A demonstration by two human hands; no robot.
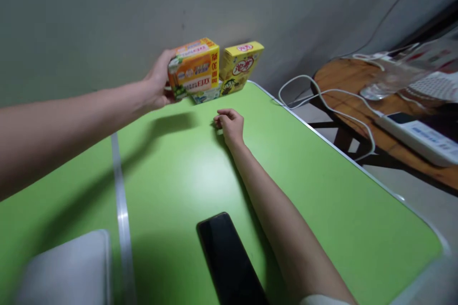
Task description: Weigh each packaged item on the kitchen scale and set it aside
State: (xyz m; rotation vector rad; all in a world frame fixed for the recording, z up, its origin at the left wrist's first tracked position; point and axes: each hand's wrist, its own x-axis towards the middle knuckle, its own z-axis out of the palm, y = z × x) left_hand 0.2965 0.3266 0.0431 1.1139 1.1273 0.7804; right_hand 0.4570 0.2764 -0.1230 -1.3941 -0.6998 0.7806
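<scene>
My left hand (160,80) is closed around the left end of an orange and yellow carton (195,69), holding it above the far side of the green table (171,167). Beneath and partly behind that carton lies a pale green box (207,95), mostly hidden. A yellow box (240,67) with a red-and-white label stands upright against the wall, just right of the carton. My right hand (232,126) rests on the tabletop in front of these boxes, its fingers loosely curled in with nothing visible in them.
A black phone (229,257) lies near the table's front. A white object (71,267) is at the lower left, beside a metal strip (122,209). To the right, a wooden stool (343,86) bears a white power strip (422,136), cables and a clear plastic bag (411,66).
</scene>
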